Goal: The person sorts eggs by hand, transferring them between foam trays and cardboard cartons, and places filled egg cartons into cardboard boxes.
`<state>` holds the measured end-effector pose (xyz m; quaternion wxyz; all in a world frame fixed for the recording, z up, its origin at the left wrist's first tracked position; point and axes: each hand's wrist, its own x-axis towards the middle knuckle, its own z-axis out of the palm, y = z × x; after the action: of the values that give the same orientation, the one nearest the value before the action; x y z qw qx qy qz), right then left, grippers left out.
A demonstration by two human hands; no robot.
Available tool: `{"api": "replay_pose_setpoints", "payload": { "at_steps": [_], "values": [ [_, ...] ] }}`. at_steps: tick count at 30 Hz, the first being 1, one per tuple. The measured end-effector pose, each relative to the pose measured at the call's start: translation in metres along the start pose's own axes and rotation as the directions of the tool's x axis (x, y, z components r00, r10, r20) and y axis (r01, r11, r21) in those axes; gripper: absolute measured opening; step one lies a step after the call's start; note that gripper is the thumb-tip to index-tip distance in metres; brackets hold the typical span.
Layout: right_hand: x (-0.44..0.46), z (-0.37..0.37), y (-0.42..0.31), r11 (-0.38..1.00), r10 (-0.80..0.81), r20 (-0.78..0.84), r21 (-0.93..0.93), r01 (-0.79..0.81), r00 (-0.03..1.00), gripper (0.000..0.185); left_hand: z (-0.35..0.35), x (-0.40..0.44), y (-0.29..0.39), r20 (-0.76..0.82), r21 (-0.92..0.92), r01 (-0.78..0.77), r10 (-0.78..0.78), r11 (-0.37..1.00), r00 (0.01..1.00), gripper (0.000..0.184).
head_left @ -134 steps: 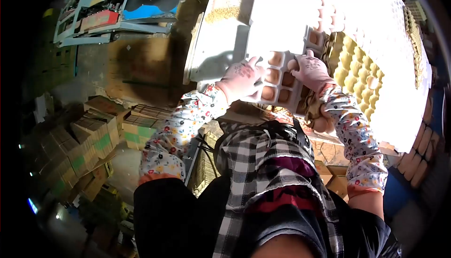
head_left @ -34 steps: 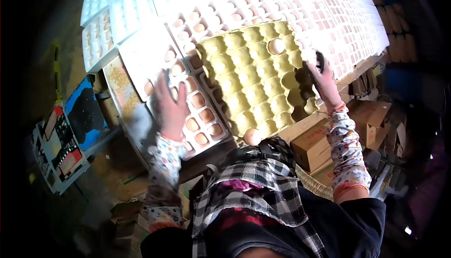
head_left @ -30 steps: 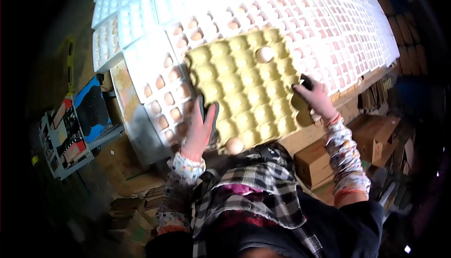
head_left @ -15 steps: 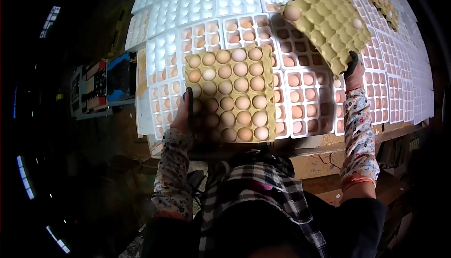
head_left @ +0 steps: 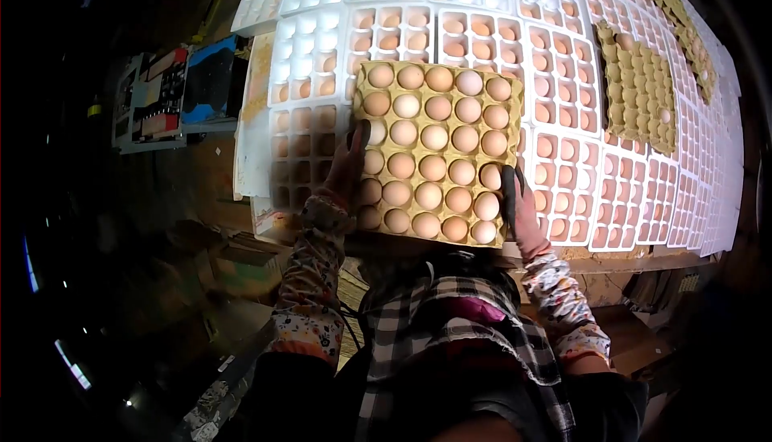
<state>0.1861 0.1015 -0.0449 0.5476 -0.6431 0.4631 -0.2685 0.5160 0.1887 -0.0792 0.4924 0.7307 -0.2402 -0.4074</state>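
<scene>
A yellowish pulp egg tray (head_left: pixel 515 112), filled with rows of brown and pale eggs, is in front of me above the white foam trays. My left hand (head_left: pixel 347 160), in a dark glove, grips its left edge with the thumb on top. At the right edge, my right hand (head_left: pixel 523 210) holds the same tray, its dark-gloved fingers against the side. Most of the fingers under the tray are hidden. Further right, a second pulp tray (head_left: pixel 639 92) with only a couple of eggs rests on the foam trays.
White foam trays (head_left: pixel 599 132) cover the table, many holding eggs and some at the back left without. Another pulp tray (head_left: pixel 683 28) lies at the far right. A stand with a blue patch (head_left: pixel 211 80) is left of the table.
My right hand has let go of the nearly bare pulp tray, now lying on the foam trays at right, and has taken hold of the full tray's right edge. My view has shifted.
</scene>
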Motion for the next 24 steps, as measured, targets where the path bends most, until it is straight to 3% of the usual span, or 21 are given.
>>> {"api": "replay_pose_setpoints", "payload": {
  "at_steps": [2, 3, 4, 5, 6, 8, 9, 10, 11, 12, 13, 14, 16, 18, 19, 20, 21, 22, 24],
  "values": [
    [0.0, 0.016, -0.021, 0.999, 0.007, -0.03, 0.033, -0.006, 1.0, 0.043, 0.002, 0.004, -0.012, -0.051, 0.13, -0.018, 0.025, 0.991, 0.998, 0.05],
    [-0.003, 0.017, -0.028, 0.996, 0.058, -0.058, 0.076, -0.053, 0.997, 0.042, 0.007, -0.019, 0.033, 0.001, 0.037, -0.023, 0.023, 0.999, 1.0, 0.053],
    [-0.002, 0.01, -0.029, 0.999, 0.018, -0.09, 0.052, -0.014, 0.996, 0.041, 0.019, -0.027, 0.034, -0.123, -0.016, -0.066, 0.064, 0.998, 0.99, 0.055],
    [-0.008, 0.003, -0.028, 1.0, 0.004, -0.114, 0.027, -0.001, 0.994, 0.037, 0.018, -0.038, 0.046, -0.05, -0.019, 0.026, -0.027, 0.999, 0.998, 0.055],
    [-0.012, -0.012, -0.03, 0.996, -0.025, -0.085, -0.082, 0.018, 0.996, 0.037, 0.02, -0.038, 0.03, -0.076, -0.013, -0.002, 0.001, 1.0, 0.997, 0.05],
    [-0.023, -0.048, -0.024, 0.973, -0.036, -0.03, -0.228, 0.029, 0.999, 0.04, 0.037, -0.062, 0.057, 0.052, -0.087, 0.015, -0.01, 0.996, 0.999, 0.047],
    [-0.032, -0.069, -0.017, 0.964, -0.019, -0.003, -0.266, 0.017, 1.0, 0.043, 0.052, -0.081, 0.074, 0.067, -0.066, -0.154, 0.158, 0.986, 0.985, 0.046],
    [-0.033, -0.081, -0.019, 0.926, -0.029, -0.043, -0.377, 0.011, 0.999, 0.034, 0.074, -0.086, 0.078, 0.088, -0.09, -0.118, 0.126, 0.989, 0.988, 0.047],
    [-0.039, -0.103, -0.011, 0.929, -0.073, -0.061, -0.366, 0.046, 0.995, 0.035, 0.096, -0.092, 0.082, 0.108, -0.114, -0.082, 0.094, 0.99, 0.99, 0.048],
    [-0.047, -0.124, -0.004, 0.931, -0.117, -0.08, -0.357, 0.081, 0.99, 0.037, 0.118, -0.095, 0.076, 0.165, -0.16, -0.133, 0.16, 0.978, 0.973, 0.049],
    [-0.053, -0.151, 0.031, 0.988, -0.015, -0.17, -0.157, -0.012, 0.985, 0.039, 0.143, -0.095, 0.074, 0.231, -0.326, -0.071, 0.153, 0.943, 0.961, 0.053],
    [-0.058, -0.178, 0.065, 0.995, 0.087, -0.257, 0.062, -0.074, 0.963, 0.041, 0.162, -0.096, 0.084, 0.317, -0.245, -0.008, 0.088, 0.97, 0.944, 0.048],
    [-0.053, -0.206, 0.08, 0.984, 0.168, -0.278, 0.112, -0.141, 0.946, 0.047, 0.202, -0.085, 0.078, 0.356, -0.165, -0.032, 0.09, 0.986, 0.93, 0.058],
    [-0.053, -0.227, 0.092, 0.965, 0.251, -0.343, 0.161, -0.206, 0.905, 0.053, 0.228, -0.078, 0.076, 0.33, 0.243, 0.173, -0.249, 0.954, 0.91, 0.065],
    [-0.048, -0.242, 0.109, 0.973, 0.229, -0.316, 0.069, -0.219, 0.921, 0.053, 0.231, -0.08, 0.064, 0.273, 0.416, 0.041, -0.168, 0.908, 0.947, 0.065],
    [-0.047, -0.25, 0.126, 0.971, 0.224, -0.296, -0.017, -0.239, 0.929, 0.054, 0.235, -0.07, 0.025, 0.355, 0.044, -0.079, 0.058, 0.996, 0.933, 0.076],
    [-0.052, -0.232, 0.095, 0.971, 0.173, -0.346, -0.1, -0.219, 0.922, 0.052, 0.219, -0.08, 0.043, 0.379, -0.035, 0.011, 0.003, 0.999, 0.925, 0.065],
    [-0.053, -0.201, 0.039, 0.959, 0.119, -0.392, -0.191, -0.208, 0.912, 0.051, 0.215, -0.087, 0.035, 0.265, 0.136, -0.068, 0.029, 0.988, 0.964, 0.069],
    [-0.063, -0.167, -0.009, 0.811, -0.23, -0.354, -0.585, -0.022, 0.907, 0.051, 0.185, -0.132, 0.072, 0.251, 0.445, -0.453, 0.379, 0.772, 0.891, 0.066]
  ]
}}
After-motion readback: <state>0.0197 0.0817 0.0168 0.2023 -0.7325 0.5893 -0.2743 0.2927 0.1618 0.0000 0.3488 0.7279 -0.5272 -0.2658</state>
